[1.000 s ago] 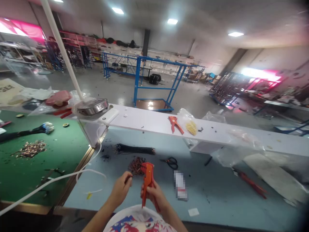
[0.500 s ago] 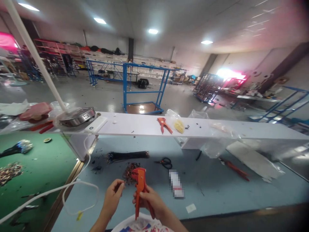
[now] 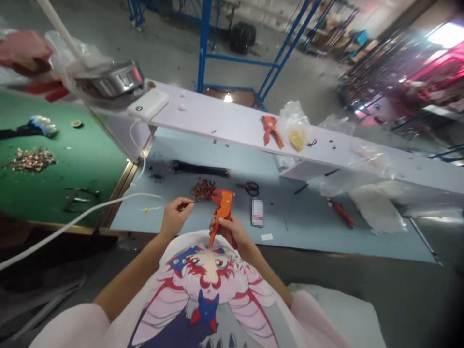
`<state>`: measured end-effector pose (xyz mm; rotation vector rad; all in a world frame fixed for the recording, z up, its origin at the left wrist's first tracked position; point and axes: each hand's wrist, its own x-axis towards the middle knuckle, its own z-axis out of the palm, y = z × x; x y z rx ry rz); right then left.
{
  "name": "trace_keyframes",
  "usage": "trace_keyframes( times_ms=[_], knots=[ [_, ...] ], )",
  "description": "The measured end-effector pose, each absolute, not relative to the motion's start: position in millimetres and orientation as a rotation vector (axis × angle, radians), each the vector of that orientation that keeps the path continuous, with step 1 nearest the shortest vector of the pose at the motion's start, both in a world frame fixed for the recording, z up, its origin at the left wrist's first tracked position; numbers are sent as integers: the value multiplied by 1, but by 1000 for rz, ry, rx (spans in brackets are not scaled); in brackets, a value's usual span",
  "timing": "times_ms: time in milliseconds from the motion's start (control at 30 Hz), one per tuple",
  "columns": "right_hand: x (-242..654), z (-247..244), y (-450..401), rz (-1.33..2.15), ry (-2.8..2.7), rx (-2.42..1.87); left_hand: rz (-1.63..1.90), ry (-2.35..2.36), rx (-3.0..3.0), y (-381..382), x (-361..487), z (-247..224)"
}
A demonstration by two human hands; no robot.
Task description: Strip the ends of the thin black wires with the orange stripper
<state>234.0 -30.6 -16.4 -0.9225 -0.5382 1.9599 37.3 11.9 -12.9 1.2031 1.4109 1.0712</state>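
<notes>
Right hand [image 3: 232, 231] wrapped round orange pliers [image 3: 224, 207], tool's head beside reddish-brown scrap pile [image 3: 203, 190]; left hand [image 3: 175, 215] curled nearby, can't tell whether pinching anything. Good form: wrist steady, left clear of jaws.

The head view has tipped downward: ceiling lights have left it, the left hand [image 3: 176, 216], right hand [image 3: 232, 229] and orange wire stripper [image 3: 225, 205] appear higher, and more printed T-shirt [image 3: 208, 295] and the near right corner of the desk [image 3: 311, 229] show.

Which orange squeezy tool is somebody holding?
The orange tool in the right hand; the other orange one lies on the white shelf beside the plastic bag, untouched.
</notes>
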Motion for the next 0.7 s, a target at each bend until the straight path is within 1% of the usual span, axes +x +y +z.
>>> trace_keyframes(
  times_ms=[167, 300, 467, 700],
  knots=[
    [235, -6, -37, 2073, -659, -916, 1079, 1401, 1129, 5, 40, -16],
    [235, -2, -36, 2093, -711, -920, 1094, 1424, 1175, 5, 41, -14],
    [234, 0, -33, 2127, -669, -903, 1111, 1434, 1238, 5, 45, -12],
    [233, 0, -34, 2211, -593, -830, 1100, 1372, 1145, 4, 50, -12]
  ],
)
